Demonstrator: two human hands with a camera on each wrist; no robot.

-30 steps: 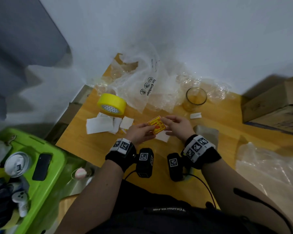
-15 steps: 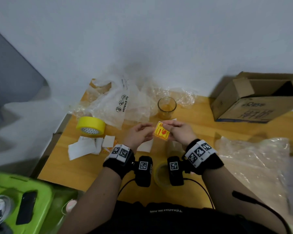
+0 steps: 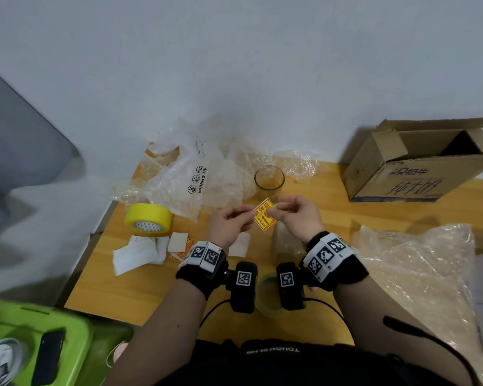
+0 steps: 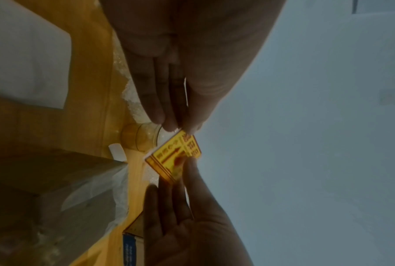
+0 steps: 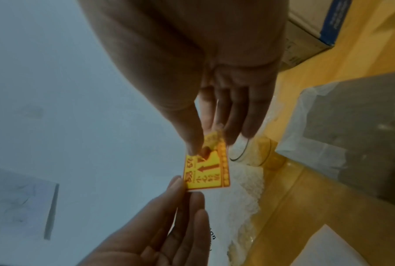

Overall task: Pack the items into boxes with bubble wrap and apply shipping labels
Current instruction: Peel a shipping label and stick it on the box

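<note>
A small yellow label [image 3: 264, 215] with red print is held above the wooden table [image 3: 140, 291], between both hands. My left hand [image 3: 250, 217] pinches its left edge between thumb and fingers. My right hand [image 3: 276, 208] pinches the upper right corner. In the right wrist view that corner of the label [image 5: 208, 172] curls up under the right thumb. In the left wrist view a white backing edge shows behind the label [image 4: 175, 156]. An empty glass [image 3: 269, 181] stands just behind the hands. An open cardboard box [image 3: 418, 165] lies on its side at the back right.
Crumpled bubble wrap and an air-cushion bag [image 3: 190, 174] lie at the back left, and a large bubble wrap sheet [image 3: 418, 274] at the right. A yellow tape roll [image 3: 148, 220], white backing papers [image 3: 140, 252] and a clear tape roll [image 3: 268, 296] lie nearby. A green bin [image 3: 40, 344] stands at lower left.
The head view has swung right, bringing the cardboard box fully into view. Both hands keep hold of the label and have raised it slightly toward the glass.
</note>
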